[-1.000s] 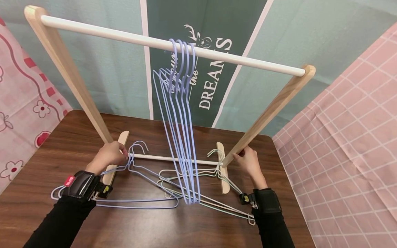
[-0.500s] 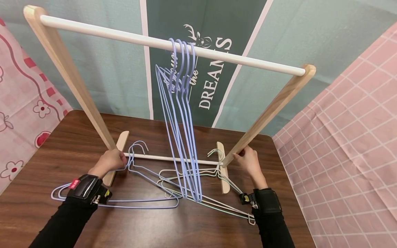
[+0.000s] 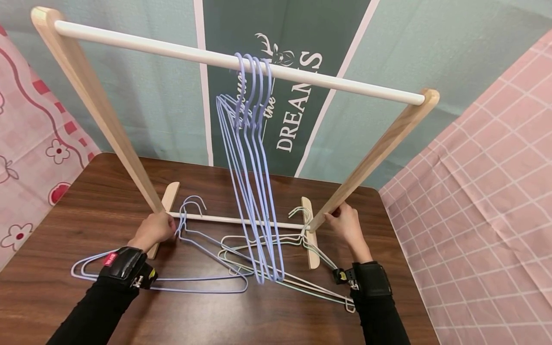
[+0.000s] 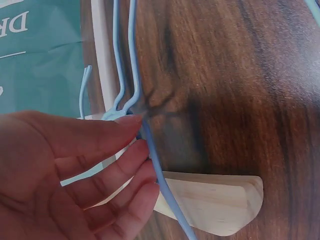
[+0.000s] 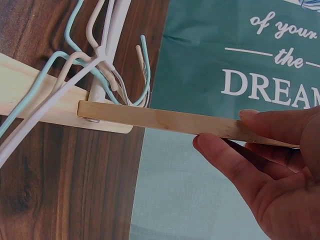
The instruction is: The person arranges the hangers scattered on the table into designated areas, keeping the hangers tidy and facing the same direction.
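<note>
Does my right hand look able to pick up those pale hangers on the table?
Probably not yet: your right hand holds the wooden post; freed, it would likely reach, since the pale hangers lie close by.

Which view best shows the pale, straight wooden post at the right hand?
Head view: the post appears nearly whole. Right wrist shows only its lower part, held by the right hand; left wrist, none.

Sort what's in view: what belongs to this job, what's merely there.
Apparently the job's:
rack, gripped by the right hand
lying blue hangers, by the left hand
hanging blue hangers
pale hangers, probably

Merely there:
table
lettered green cloth
pink gridded cloth
floral cloth
</note>
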`<action>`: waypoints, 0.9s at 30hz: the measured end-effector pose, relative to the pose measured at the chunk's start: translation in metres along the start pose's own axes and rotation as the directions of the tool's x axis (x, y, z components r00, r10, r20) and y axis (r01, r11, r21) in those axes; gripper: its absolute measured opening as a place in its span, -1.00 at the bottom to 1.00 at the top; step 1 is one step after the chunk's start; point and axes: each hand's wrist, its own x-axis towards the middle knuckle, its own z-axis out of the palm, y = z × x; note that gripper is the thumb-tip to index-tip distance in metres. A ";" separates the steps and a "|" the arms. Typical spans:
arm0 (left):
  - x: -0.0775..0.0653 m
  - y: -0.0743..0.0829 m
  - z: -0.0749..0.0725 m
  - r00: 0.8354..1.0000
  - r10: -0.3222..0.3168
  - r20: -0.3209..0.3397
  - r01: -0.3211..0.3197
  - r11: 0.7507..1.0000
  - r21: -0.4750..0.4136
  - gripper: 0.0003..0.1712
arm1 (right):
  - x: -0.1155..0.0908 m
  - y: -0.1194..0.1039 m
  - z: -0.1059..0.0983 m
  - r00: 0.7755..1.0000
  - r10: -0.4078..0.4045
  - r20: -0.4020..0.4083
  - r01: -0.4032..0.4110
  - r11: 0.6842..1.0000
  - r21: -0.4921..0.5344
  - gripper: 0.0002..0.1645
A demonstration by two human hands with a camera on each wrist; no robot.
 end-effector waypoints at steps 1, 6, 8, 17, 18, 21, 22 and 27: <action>0.000 0.000 0.000 1.000 -0.002 0.000 0.002 1.000 -0.001 -0.93 | 0.000 0.000 0.000 1.000 0.000 0.000 0.000 1.000 0.001 -0.69; -0.001 -0.001 0.002 1.000 -0.026 0.004 0.026 1.000 -0.016 -0.91 | 0.000 0.000 -0.001 1.000 -0.003 -0.001 0.003 1.000 -0.004 -0.70; -0.001 0.000 0.002 0.999 -0.033 0.004 0.033 0.999 -0.017 -0.89 | 0.000 0.001 -0.001 1.000 -0.007 -0.004 0.007 1.000 -0.007 -0.70; -0.003 0.003 0.002 0.999 -0.045 0.009 0.045 0.999 -0.001 -0.92 | 0.001 0.001 0.000 1.000 -0.014 -0.007 0.014 1.000 -0.006 -0.70; -0.003 0.003 0.002 0.999 -0.047 0.010 0.047 0.999 0.000 -0.91 | 0.001 0.001 0.000 1.000 -0.015 -0.004 0.015 1.000 -0.005 -0.70; -0.003 0.003 0.001 0.999 -0.046 0.014 0.046 0.999 0.000 -0.92 | 0.001 0.000 -0.001 1.000 -0.016 -0.001 0.016 1.000 -0.006 -0.70; -0.003 0.003 0.001 0.999 -0.046 0.014 0.046 0.999 0.000 -0.92 | 0.001 0.000 -0.001 1.000 -0.014 -0.001 0.014 1.000 -0.004 -0.70; -0.001 0.002 0.000 0.999 -0.028 0.025 0.028 1.000 0.003 -0.90 | 0.002 -0.001 -0.001 1.000 -0.016 -0.005 0.016 1.000 0.000 -0.71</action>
